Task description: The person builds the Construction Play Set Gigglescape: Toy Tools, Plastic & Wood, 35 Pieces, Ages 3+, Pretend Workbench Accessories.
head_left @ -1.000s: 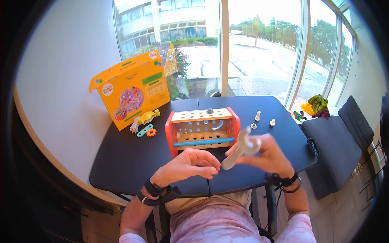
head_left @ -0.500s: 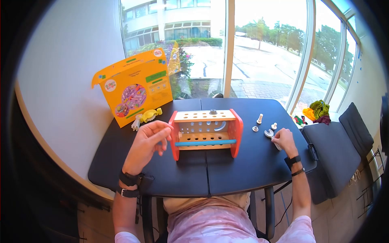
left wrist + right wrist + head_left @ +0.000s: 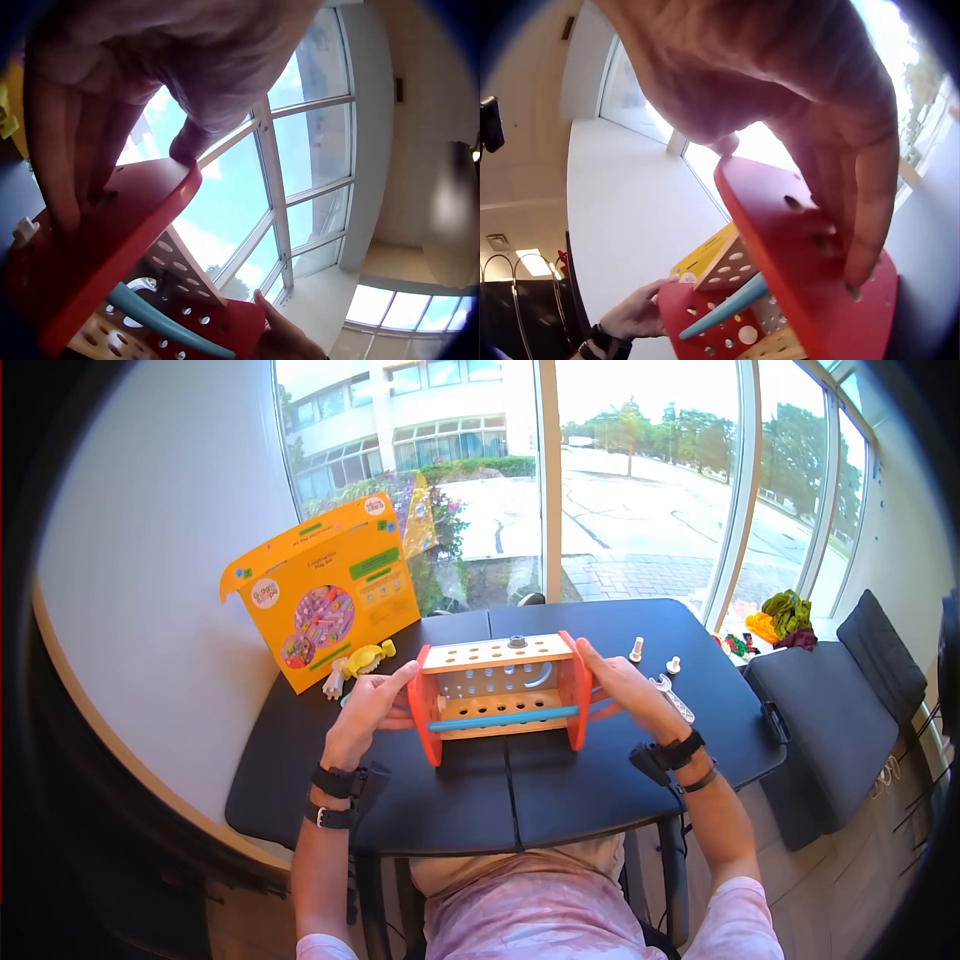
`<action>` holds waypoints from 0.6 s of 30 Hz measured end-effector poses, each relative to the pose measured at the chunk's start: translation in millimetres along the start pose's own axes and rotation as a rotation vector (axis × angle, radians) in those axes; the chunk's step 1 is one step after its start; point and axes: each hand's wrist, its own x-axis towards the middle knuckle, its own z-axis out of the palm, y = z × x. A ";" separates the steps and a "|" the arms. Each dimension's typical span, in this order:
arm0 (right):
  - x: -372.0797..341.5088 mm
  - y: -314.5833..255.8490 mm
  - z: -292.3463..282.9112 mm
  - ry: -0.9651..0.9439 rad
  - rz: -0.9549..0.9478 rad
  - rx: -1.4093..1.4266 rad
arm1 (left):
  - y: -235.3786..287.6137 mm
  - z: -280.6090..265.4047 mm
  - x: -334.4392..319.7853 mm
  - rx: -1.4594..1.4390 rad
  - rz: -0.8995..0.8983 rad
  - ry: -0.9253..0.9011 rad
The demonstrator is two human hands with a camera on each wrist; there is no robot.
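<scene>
A toy workbench (image 3: 500,651) with red end panels, a hole-studded wooden top and a blue bar (image 3: 500,721) stands in the middle of the black table. My left hand (image 3: 368,710) holds its left red panel (image 3: 112,225), thumb at the edge and fingers spread down the outer face. On the opposite side my right hand (image 3: 632,690) grips the right red panel (image 3: 780,240) in the same way. A dark nut (image 3: 517,642) sits on the top board. Just beyond my right hand lies a toy wrench (image 3: 675,703), partly hidden by it.
Two pale bolts (image 3: 637,649) stand at the table's back right. A yellow box (image 3: 335,590) leans at the back left, with yellow and white toy pieces (image 3: 365,659) before it. Right of the table is a grey chair (image 3: 830,720); tall windows rise behind.
My right hand has let go of the wrench on the table's right side and come back to the workbench. My left hand has lowered onto the left panel.
</scene>
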 end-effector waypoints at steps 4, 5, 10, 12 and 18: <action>-3.1 -1.0 8.7 -0.046 -0.043 0.032 | -5.8 -2.9 -2.7 -0.139 0.075 -0.108; -4.9 -0.8 8.4 -0.063 -0.059 0.070 | -5.6 -3.1 -4.8 -0.146 0.082 -0.126; -11.9 2.1 6.2 -0.086 -0.097 0.159 | -15.0 -6.1 -9.7 -0.189 0.197 -0.194; -16.1 8.2 7.1 -0.086 -0.160 0.196 | -21.9 -4.7 -10.6 -0.190 0.229 -0.217; -12.4 25.4 8.5 -0.124 -0.230 0.199 | -39.3 -1.3 -6.7 -0.170 0.284 -0.262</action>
